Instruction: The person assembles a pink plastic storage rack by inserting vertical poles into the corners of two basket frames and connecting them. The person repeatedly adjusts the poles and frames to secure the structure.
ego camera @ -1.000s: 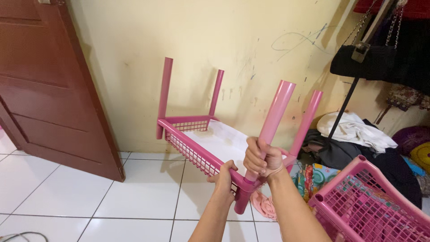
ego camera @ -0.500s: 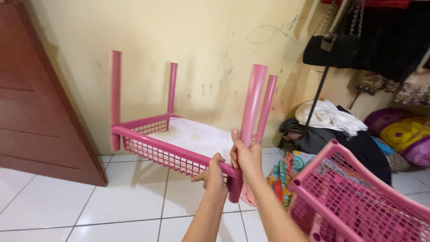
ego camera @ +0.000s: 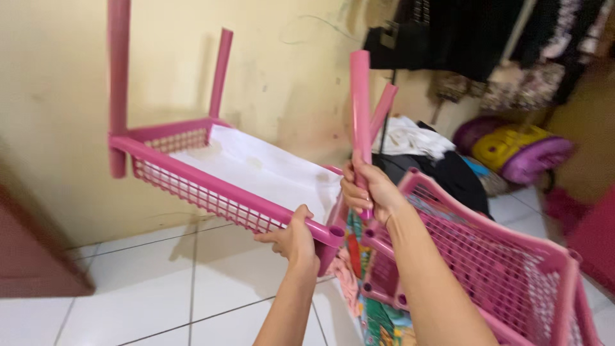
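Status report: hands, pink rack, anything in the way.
Left hand grips rack rim at empty corner socket. Right hand holds pink tube free of it. Second basket under right arm.

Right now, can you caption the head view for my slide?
Left hand grips pink basket rim; right hand holds a pink tube upright.
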